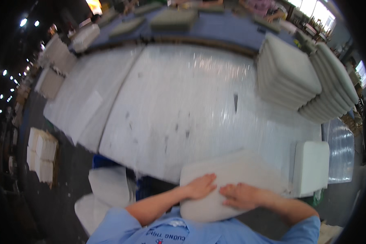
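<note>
Blue-sleeved forearms enter from 6 o'clock and meet on a white foam cushion point(232, 179), the item closest to the viewer. Left hand point(200, 187): flat, fingers spread, palm pressed on the cushion's near-left part, pointing toward 2 o'clock; nothing clasped. Right hand point(242, 196): likewise flat and open, fingers pointing toward 9 o'clock, fingertips just beside those of the left hand; resting on the cushion, not gripping it. Cushion: lies at the near edge of the surface point(183, 105), partly overhanging toward the body, its long axis running from 7 o'clock up to 2 o'clock; most of its bulk extends beyond and to the right of both hands, so the right hand sits nearer its middle, the left nearer its lower-left corner. From left to right around it: stacked pale blocks point(42, 154) on the floor at 9 o'clock; loose white foam pieces point(107, 187) below the surface edge at 7 o'clock; white sheeting covering the surface, glossy, with small dark marks; a white boxy pad point(311, 166) just beside the cushion at 3 o'clock; two tall stacks of grey-white cushions point(297, 77) at 1 to 2 o'clock; a clear plastic-wrapped roll or bundle point(340, 150) at far right.
</note>
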{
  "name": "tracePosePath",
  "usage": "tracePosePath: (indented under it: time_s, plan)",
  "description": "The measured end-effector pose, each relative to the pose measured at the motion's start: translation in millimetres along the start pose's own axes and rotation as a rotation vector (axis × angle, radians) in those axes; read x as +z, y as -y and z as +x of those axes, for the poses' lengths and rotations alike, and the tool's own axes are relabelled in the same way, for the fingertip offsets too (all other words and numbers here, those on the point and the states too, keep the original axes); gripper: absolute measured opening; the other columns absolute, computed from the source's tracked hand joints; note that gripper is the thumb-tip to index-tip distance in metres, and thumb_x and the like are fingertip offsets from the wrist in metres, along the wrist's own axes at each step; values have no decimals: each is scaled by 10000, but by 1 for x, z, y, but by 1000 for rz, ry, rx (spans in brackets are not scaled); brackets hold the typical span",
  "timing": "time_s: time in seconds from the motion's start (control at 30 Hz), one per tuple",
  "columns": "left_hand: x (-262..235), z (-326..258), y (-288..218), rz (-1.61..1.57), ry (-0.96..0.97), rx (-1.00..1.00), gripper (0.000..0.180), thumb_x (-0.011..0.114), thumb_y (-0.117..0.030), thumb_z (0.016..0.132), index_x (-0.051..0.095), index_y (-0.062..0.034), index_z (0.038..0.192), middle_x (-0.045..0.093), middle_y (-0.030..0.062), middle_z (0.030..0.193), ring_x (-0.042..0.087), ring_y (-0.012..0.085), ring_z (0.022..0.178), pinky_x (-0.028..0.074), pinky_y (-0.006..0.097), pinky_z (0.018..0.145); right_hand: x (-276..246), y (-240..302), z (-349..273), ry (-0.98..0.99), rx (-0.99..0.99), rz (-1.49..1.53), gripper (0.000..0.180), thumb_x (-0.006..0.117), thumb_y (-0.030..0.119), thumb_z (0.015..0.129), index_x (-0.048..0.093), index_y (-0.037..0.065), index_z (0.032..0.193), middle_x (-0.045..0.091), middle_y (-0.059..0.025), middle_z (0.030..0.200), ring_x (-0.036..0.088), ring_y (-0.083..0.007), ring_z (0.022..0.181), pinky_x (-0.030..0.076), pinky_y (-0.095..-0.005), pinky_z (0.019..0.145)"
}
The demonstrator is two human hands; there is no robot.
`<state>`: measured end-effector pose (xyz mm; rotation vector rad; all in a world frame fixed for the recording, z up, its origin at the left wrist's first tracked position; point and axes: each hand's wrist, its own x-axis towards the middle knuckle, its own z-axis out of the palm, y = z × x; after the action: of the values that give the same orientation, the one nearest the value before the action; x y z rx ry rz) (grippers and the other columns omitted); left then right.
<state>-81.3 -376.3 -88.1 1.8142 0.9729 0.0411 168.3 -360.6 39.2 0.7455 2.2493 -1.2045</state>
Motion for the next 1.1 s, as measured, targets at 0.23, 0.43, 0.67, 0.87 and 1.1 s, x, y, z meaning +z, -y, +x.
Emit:
tracePosePath:
  time_s: [0.23,0.43,0.67,0.87,1.1]
  plan:
    - [19,12,29,1,-73,-171,654,370,-387,1104,361,73,1570,350,269,1651,313,404,1550,240,457,1281,12,-39,69,15,140,-18,797,339,555,1084,295,-33,1621,302,-238,1685,261,-377,1578,221,-514,1273]
    - [13,38,76,7,-53,-287,623,357,-352,1096,374,48,1573,331,240,1670,306,377,1559,245,457,1280,17,-83,135,1,173,7,792,326,550,1080,301,-26,1623,289,-223,1698,251,-361,1586,208,-505,1281]
    - [16,57,140,-43,-125,-356,567,352,-309,1091,445,6,1553,417,198,1636,371,348,1528,273,433,1271,18,-116,191,-7,212,33,772,339,534,1072,328,-14,1616,309,-188,1699,265,-326,1584,215,-501,1280]
    - [19,54,171,-236,-244,-290,495,409,-236,1072,536,-20,1499,480,169,1601,404,311,1511,294,394,1262,21,-131,213,-35,228,51,734,327,521,1072,364,24,1612,328,-162,1695,271,-305,1582,226,-501,1277]
    - [4,45,156,-311,-341,-257,394,497,-221,1055,668,-54,1369,653,179,1410,590,322,1337,443,395,1136,33,-158,237,-98,255,25,667,354,499,1079,428,62,1578,393,-162,1653,369,-304,1525,272,-535,1250]
